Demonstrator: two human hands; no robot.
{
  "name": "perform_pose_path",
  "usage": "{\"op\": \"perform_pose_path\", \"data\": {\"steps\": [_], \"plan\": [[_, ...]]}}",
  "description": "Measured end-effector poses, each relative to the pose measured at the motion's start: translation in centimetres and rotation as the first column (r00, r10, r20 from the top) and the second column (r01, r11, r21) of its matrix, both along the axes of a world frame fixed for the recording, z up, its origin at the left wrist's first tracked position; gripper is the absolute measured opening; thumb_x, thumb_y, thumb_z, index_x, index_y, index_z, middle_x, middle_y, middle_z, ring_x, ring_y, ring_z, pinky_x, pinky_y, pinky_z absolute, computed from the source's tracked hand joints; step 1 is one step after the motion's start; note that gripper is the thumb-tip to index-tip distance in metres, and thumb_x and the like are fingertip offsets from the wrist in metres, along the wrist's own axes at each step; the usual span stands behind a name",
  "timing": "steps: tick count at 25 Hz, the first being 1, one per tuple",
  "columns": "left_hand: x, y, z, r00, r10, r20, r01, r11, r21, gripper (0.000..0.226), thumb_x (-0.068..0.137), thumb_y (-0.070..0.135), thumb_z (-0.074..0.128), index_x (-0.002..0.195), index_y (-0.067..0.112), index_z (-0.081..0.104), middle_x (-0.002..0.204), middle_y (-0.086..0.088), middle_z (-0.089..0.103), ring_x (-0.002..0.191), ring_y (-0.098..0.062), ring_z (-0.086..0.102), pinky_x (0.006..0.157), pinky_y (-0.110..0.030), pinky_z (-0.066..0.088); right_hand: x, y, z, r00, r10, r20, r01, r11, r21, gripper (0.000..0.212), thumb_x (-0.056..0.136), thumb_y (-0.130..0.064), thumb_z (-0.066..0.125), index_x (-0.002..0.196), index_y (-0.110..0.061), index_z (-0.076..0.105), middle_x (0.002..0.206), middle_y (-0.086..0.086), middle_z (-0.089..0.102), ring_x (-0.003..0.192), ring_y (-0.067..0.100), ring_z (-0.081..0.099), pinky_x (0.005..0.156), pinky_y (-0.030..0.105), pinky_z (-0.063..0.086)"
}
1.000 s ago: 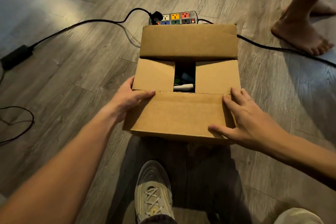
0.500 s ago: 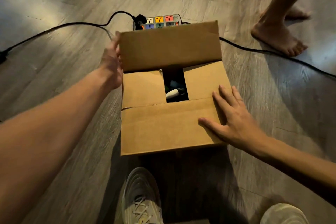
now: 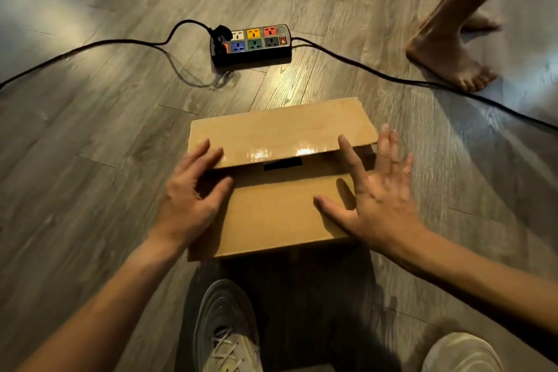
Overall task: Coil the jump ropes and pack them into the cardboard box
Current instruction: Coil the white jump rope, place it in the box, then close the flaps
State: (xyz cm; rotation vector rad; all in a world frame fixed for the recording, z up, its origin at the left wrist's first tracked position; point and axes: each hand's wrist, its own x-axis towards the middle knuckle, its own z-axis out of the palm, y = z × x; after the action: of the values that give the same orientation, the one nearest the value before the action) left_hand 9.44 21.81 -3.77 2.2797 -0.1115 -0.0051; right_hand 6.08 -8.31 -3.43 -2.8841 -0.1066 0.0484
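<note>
The cardboard box (image 3: 277,220) stands on the wooden floor in front of me with its top flaps folded down. The far flap (image 3: 280,130) lies almost flat, leaving only a narrow dark slit in the middle. The jump ropes are hidden inside. My left hand (image 3: 193,193) rests on the box's left side, fingers on the edge of the far flap. My right hand (image 3: 374,190) lies flat with fingers spread over the near flap and the right edge. Neither hand grips anything.
A black power strip (image 3: 252,44) with coloured sockets lies beyond the box, with black cables (image 3: 422,84) running left and right across the floor. Another person's bare foot (image 3: 447,60) stands at the upper right. My shoes (image 3: 226,326) are just below the box.
My left hand has brought the far flap down over the opening and come back to the box's left side. The gap that showed the rope handle has shrunk to a slit. The view shifted.
</note>
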Motion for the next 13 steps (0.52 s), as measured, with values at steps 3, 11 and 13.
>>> {"op": "perform_pose_path", "data": {"steps": [3,11,13], "plan": [[-1.1,-0.7,-1.0,1.000,0.007,0.004,-0.007,0.975,0.220,0.069,0.083,0.063,0.054,0.146,0.036,0.043,0.158,0.019,0.021,0.150,-0.016,0.005,0.118,-0.035,0.009,1.4,0.2,-0.2,1.000,0.002,-0.012,-0.002,0.999,-0.050,0.105,0.072,-0.089,0.025,0.157,-0.037,-0.009,0.160,0.020,-0.029,0.147,0.037,-0.028,0.118,0.061,-0.010],[-1.8,-1.3,-1.5,0.992,0.046,-0.117,0.001,0.929,0.371,0.077,0.082,0.073,0.034,0.153,0.047,0.019,0.165,0.014,-0.012,0.144,-0.029,0.033,0.109,-0.050,0.035,1.6,-0.1,-1.3,0.990,0.053,-0.129,-0.066,0.993,-0.099,0.098,0.080,-0.086,0.003,0.156,-0.027,-0.016,0.159,0.019,-0.029,0.147,0.028,-0.031,0.124,0.045,-0.006],[-1.8,-1.2,-1.6,0.991,0.038,-0.126,0.013,0.922,0.387,0.077,0.083,0.073,0.035,0.153,0.046,0.020,0.165,0.013,-0.012,0.142,-0.031,0.036,0.108,-0.050,0.036,1.8,-0.1,-1.1,0.980,0.073,-0.184,-0.100,0.985,-0.140,0.097,0.081,-0.085,0.000,0.154,-0.025,-0.020,0.157,0.021,-0.032,0.146,0.030,-0.033,0.123,0.045,-0.008]]}}
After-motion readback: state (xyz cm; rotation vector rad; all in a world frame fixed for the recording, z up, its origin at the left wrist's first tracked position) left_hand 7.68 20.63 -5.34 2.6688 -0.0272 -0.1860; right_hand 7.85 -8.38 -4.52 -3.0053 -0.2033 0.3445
